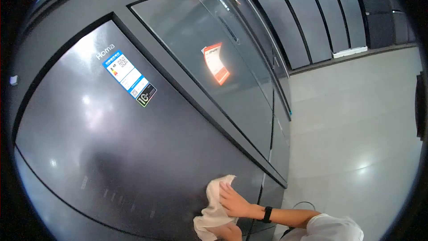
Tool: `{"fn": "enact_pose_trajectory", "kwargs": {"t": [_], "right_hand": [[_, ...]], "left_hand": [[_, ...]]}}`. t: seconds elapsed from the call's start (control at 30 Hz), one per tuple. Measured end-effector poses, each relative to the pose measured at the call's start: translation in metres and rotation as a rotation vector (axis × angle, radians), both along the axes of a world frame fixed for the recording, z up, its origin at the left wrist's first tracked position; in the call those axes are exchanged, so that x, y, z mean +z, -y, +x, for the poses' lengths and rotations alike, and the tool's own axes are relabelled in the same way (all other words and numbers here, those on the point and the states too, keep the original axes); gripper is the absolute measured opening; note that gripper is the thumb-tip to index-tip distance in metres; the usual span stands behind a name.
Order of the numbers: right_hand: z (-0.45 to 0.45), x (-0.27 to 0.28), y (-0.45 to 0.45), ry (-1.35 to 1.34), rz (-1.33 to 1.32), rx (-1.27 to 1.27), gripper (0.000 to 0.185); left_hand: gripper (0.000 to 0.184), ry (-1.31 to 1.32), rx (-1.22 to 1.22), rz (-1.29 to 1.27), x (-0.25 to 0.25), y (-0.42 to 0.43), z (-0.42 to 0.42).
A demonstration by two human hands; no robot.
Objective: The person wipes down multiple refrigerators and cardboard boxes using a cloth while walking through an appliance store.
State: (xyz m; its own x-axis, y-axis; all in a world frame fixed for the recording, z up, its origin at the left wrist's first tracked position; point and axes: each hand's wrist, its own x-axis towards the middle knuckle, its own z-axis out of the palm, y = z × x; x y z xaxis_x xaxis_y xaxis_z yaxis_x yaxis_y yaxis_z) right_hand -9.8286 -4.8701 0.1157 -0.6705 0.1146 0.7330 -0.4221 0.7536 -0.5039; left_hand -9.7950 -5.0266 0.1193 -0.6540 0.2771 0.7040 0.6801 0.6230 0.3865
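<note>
A cream-coloured cloth (209, 214) lies bunched against the lower part of a dark grey refrigerator door (147, 147). My right hand (234, 201), with a black band on its wrist, presses the upper part of the cloth to the door, its fingers bent over the fabric. At the bottom edge of the view, my left hand (228, 232) holds the lower part of the cloth; the frame cuts off much of this hand. Higher on the same door are a blue and white label (127, 73) and a black "10" sticker (146, 94).
Another refrigerator (187, 35) with an orange and white tag (216, 64) stands beside this one. More grey refrigerators (307, 13) line the back. Pale, shiny floor tiles (347, 120) stretch along the right. A dark object (420, 105) shows at the right edge.
</note>
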Motion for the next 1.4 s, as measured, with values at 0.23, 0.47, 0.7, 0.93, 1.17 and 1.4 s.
{"fn": "enact_pose_trajectory", "kwargs": {"t": [0.23,0.47,0.7,0.93,1.17,1.4], "right_hand": [[0.003,0.054,-0.066,-0.089,-0.471,-0.104,0.061],[-0.011,0.028,-0.151,0.004,-0.359,-0.336,0.06],[-0.085,0.011,-0.275,0.015,-0.489,-0.04,0.061],[-0.128,0.011,-0.401,-0.068,-0.216,0.047,0.064],[-0.161,-0.018,-0.503,-0.008,-0.362,-0.058,0.064],[-0.177,-0.077,-0.609,0.085,-0.604,-0.022,0.071]], "left_hand": [[0.049,0.149,-0.301,0.151,-0.002,-0.05,-0.037],[0.049,0.209,-0.515,0.279,-0.018,-0.141,-0.067],[0.065,0.067,-0.445,0.265,-0.025,-0.282,-0.11],[0.043,-0.058,-0.2,0.228,-0.013,-0.422,-0.141],[0.047,0.03,-0.012,0.1,0.005,-0.52,-0.158],[0.041,0.029,-0.137,0.215,-0.058,-0.65,-0.201]]}}
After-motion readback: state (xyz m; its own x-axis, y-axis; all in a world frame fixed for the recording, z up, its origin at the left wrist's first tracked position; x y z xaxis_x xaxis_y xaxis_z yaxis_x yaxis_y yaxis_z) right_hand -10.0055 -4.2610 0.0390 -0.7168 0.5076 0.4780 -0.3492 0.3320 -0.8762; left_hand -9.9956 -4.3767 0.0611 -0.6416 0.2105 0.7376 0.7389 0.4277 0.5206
